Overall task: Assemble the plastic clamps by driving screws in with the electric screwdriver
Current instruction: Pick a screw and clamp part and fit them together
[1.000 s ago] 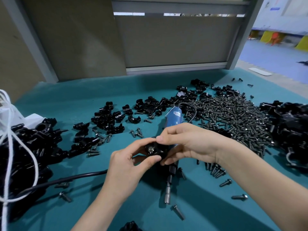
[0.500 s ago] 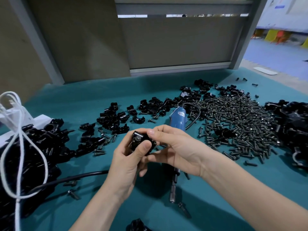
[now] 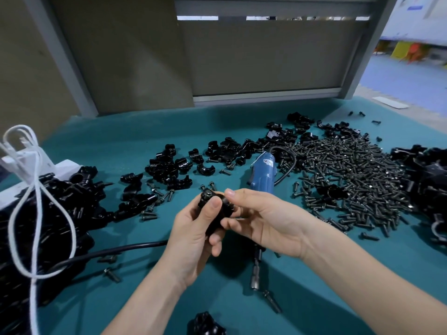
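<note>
The left hand (image 3: pixel 193 228) holds a black plastic clamp (image 3: pixel 226 207) just above the teal surface (image 3: pixel 169 126). Its grip is curled round the body, with the thumb across the front. The right hand (image 3: pixel 263 221) pinches the clamp's right side between forefinger and thumb. A screw (image 3: pixel 206 194) sits in the top. The clamp looks light, rigid and glossy, so probably slippery; it seems best held by the curved body, clear of the screw head. The electric screwdriver (image 3: pixel 262 175) lies unheld behind the hands.
</note>
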Tool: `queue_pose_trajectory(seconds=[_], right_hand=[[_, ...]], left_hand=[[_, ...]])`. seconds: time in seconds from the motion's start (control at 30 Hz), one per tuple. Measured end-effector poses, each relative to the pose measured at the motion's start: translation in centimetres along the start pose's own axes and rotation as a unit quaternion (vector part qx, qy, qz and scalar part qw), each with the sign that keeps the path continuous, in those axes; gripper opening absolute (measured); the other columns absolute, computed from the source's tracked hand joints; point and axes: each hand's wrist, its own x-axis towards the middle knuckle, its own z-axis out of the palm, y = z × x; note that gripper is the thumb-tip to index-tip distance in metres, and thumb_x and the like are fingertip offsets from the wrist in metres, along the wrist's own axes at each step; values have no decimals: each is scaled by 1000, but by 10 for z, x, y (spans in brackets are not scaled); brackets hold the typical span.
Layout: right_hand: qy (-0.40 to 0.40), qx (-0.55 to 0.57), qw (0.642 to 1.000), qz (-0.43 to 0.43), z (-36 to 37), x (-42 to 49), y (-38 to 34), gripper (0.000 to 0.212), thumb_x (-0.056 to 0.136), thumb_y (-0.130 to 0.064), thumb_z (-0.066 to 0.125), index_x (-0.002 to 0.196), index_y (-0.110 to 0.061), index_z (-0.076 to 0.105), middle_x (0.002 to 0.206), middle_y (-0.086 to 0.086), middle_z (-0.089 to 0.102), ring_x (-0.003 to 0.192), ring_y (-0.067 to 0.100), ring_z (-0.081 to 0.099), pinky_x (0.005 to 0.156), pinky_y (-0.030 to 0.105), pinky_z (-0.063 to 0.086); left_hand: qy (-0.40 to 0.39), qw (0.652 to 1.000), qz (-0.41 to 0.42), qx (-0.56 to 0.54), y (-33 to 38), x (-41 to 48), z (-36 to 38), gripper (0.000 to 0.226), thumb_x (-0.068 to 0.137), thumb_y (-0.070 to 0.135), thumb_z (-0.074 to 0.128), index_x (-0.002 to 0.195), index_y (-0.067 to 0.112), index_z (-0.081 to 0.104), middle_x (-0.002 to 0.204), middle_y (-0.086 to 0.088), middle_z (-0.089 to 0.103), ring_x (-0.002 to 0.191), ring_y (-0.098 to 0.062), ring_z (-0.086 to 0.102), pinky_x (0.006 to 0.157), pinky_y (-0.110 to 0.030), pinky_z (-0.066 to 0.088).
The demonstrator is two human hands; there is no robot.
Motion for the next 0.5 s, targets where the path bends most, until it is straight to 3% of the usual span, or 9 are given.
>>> queue_pose_trajectory(seconds=[0.17, 0.27, 0.37, 0.5], right_hand=[[4, -15, 1000, 5, -3, 0, 4, 48, 73, -30, 71, 108, -1, 57, 63, 5, 59, 56, 15, 64, 57, 17, 56], [3, -4, 1000, 13, -5, -1, 3, 38, 72, -32, 72, 94, -2, 64, 70, 8, 55, 59, 18, 65, 59, 19, 58], [3, -3, 1000, 9, -5, -2, 2, 22, 70, -26, 74, 78, -5, 72, 70, 8, 55, 55, 17, 64, 54, 18, 56], [26, -7, 999, 17, -3, -3, 0, 19, 72, -24, 73, 76, -5, 69, 68, 8, 52, 52, 16, 62, 49, 17, 53]], left_hand=[[6, 1000, 0, 13, -2, 1, 4, 49, 63, 47, 65, 92, 8, 66, 65, -4, 65, 37, -5, 40, 36, -17, 36], [9, 1000, -9, 9, -2, 2, 3, 62, 64, 51, 63, 101, 1, 64, 69, -6, 67, 38, -6, 42, 38, -17, 37], [-4, 1000, -21, -1, -2, 1, 3, 57, 69, 52, 59, 95, 2, 63, 64, -3, 65, 39, -5, 42, 39, -17, 38], [-26, 998, -44, -22, -2, 1, 2, 54, 70, 53, 59, 90, 2, 61, 60, 0, 62, 38, -4, 41, 38, -16, 37]])
